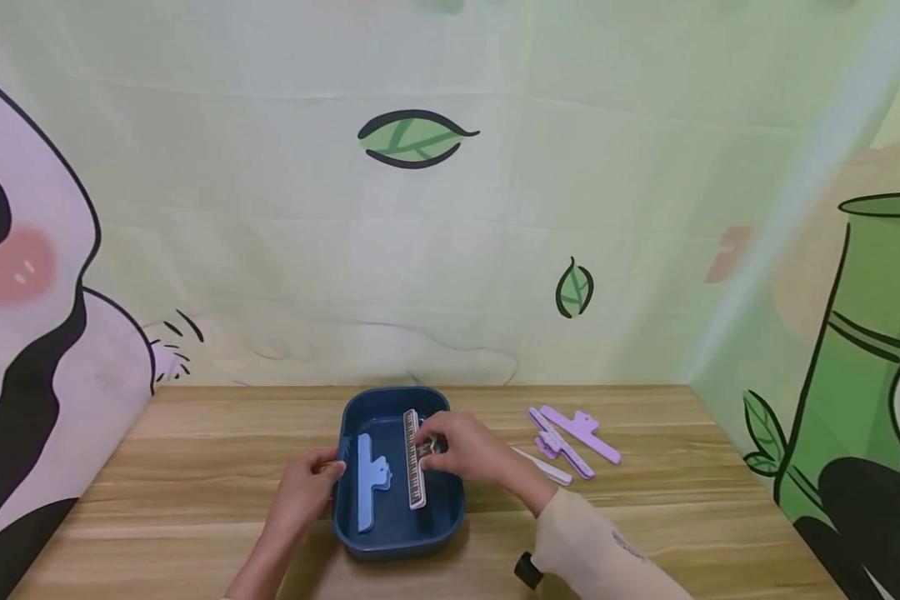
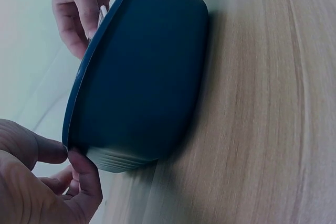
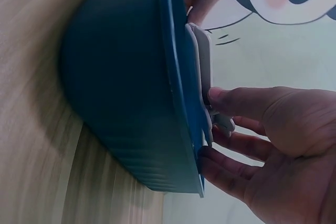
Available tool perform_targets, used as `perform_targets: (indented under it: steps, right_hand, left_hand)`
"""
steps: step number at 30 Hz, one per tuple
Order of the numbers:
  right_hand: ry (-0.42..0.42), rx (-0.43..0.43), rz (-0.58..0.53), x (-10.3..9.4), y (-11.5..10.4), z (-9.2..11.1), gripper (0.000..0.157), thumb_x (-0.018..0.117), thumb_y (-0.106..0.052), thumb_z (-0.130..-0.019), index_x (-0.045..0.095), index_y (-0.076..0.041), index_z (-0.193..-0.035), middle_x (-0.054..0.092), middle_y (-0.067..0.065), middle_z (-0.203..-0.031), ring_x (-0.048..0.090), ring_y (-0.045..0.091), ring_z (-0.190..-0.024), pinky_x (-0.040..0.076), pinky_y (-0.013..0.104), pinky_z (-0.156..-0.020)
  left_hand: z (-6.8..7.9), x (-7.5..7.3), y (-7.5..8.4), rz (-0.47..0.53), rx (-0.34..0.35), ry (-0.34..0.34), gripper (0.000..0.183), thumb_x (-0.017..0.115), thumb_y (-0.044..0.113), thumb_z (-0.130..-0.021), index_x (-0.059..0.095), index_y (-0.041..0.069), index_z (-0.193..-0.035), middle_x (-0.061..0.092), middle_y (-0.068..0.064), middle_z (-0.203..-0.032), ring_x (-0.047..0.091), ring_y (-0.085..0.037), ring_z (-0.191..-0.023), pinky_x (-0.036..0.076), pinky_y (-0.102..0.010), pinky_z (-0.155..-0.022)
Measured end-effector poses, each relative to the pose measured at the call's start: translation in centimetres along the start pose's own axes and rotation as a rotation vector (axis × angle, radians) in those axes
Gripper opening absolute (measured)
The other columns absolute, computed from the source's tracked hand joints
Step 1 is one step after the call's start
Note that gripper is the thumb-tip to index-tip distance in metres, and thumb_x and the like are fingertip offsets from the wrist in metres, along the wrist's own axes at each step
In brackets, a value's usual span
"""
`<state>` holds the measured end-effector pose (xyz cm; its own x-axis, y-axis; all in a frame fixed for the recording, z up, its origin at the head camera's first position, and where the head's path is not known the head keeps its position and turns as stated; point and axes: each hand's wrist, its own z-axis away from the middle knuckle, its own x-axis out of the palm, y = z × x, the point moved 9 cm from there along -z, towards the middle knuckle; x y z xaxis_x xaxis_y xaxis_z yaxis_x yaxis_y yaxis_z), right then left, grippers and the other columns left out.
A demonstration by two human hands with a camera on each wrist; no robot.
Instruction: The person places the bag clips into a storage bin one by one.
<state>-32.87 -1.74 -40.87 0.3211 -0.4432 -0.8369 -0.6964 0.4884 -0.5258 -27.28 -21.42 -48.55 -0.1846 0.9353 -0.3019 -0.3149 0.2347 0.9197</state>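
A dark blue plastic bin (image 1: 397,550) stands on the table, and my left hand (image 1: 303,492) pinches its left rim between thumb and forefinger. Inside, along the left side, lies a light blue bag clip (image 1: 365,492). My right hand (image 1: 465,450) reaches over the right rim and holds a white bag clip (image 1: 414,467) with a piano-key pattern. In the right wrist view, thumb and fingers grip the handle part of this white clip (image 3: 203,61), whose long jaw shows just above the rim. A lower finger there is right at the bin's rim.
On the wood-grain table (image 1: 682,517), right of the bin, lie a purple clip (image 1: 581,432), a patterned purple clip (image 1: 562,444) and a white clip (image 1: 555,473), partly hidden by my right forearm. A cartoon-printed backdrop (image 1: 285,208) rises behind the table.
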Motion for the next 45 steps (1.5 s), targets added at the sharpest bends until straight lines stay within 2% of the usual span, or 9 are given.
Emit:
perform_targets:
  steps: [5, 14, 20, 24, 31, 38, 45]
  right_hand:
    - [-0.028, -0.015, 0.057, 0.8, -0.2, -0.7, 0.027, 0.082, -0.009, -0.088, 0.074, 0.000, -0.113, 0.072, 0.009, -0.106, 0.062, 0.022, -0.094, 0.052, 0.031, -0.086]
    - [-0.098, 0.037, 0.163, 2.3, 0.2, -1.7, 0.030, 0.083, -0.016, -0.089, 0.075, -0.005, -0.116, 0.072, 0.008, -0.115, 0.064, 0.021, -0.105, 0.050, 0.035, -0.100]
    - [-0.134, 0.098, 0.208, 3.1, 0.7, -1.9, 0.032, 0.083, -0.019, -0.090, 0.075, -0.007, -0.118, 0.072, 0.008, -0.120, 0.063, 0.019, -0.108, 0.051, 0.035, -0.101]
    - [-0.138, 0.107, 0.216, 3.5, 0.7, -2.1, 0.033, 0.083, -0.019, -0.090, 0.075, -0.007, -0.119, 0.072, 0.008, -0.121, 0.063, 0.020, -0.111, 0.050, 0.036, -0.102]
    - [-0.114, 0.105, 0.235, 3.7, 0.5, -2.4, 0.034, 0.081, -0.023, -0.092, 0.074, -0.008, -0.122, 0.071, 0.007, -0.123, 0.059, 0.022, -0.112, 0.048, 0.036, -0.104]
    - [-0.054, 0.120, 0.175, 2.7, 0.6, -1.8, 0.026, 0.074, -0.011, -0.096, 0.073, -0.006, -0.122, 0.068, 0.009, -0.127, 0.057, 0.025, -0.117, 0.047, 0.040, -0.107]
    - [0.028, 0.050, 0.134, 1.7, 0.3, -1.2, 0.025, 0.073, -0.010, -0.096, 0.073, -0.002, -0.120, 0.070, 0.010, -0.120, 0.059, 0.026, -0.114, 0.048, 0.042, -0.104]
  left_hand:
    - [0.0, -0.1, 0.0, -0.003, 0.001, 0.003, 0.038, 0.053, 0.008, -0.106, 0.055, -0.008, -0.140, 0.060, -0.026, -0.118, 0.064, -0.031, -0.094, 0.060, -0.036, -0.070]
    - [0.2, -0.1, 0.2, 0.007, 0.025, 0.014, 0.037, 0.054, 0.008, -0.106, 0.056, -0.010, -0.139, 0.060, -0.026, -0.116, 0.063, -0.031, -0.092, 0.059, -0.037, -0.068]
    - [0.2, 0.0, 0.0, 0.025, 0.005, 0.014, 0.038, 0.054, 0.007, -0.106, 0.055, -0.009, -0.140, 0.060, -0.025, -0.117, 0.063, -0.032, -0.095, 0.060, -0.037, -0.070]
    - [0.2, 0.0, -0.1, 0.027, -0.002, 0.018, 0.037, 0.054, 0.007, -0.106, 0.055, -0.009, -0.140, 0.059, -0.025, -0.116, 0.062, -0.032, -0.095, 0.060, -0.037, -0.070]
    - [0.2, -0.1, -0.1, 0.019, -0.009, 0.016, 0.037, 0.054, 0.008, -0.106, 0.055, -0.008, -0.140, 0.059, -0.025, -0.118, 0.062, -0.032, -0.096, 0.060, -0.037, -0.072]
    - [0.2, 0.0, 0.1, 0.020, 0.012, 0.023, 0.037, 0.054, 0.007, -0.106, 0.056, -0.009, -0.139, 0.060, -0.025, -0.115, 0.063, -0.031, -0.092, 0.060, -0.037, -0.069]
    - [0.2, 0.0, 0.0, 0.022, 0.014, 0.020, 0.038, 0.053, 0.007, -0.106, 0.055, -0.010, -0.140, 0.060, -0.026, -0.115, 0.063, -0.031, -0.091, 0.060, -0.037, -0.067]
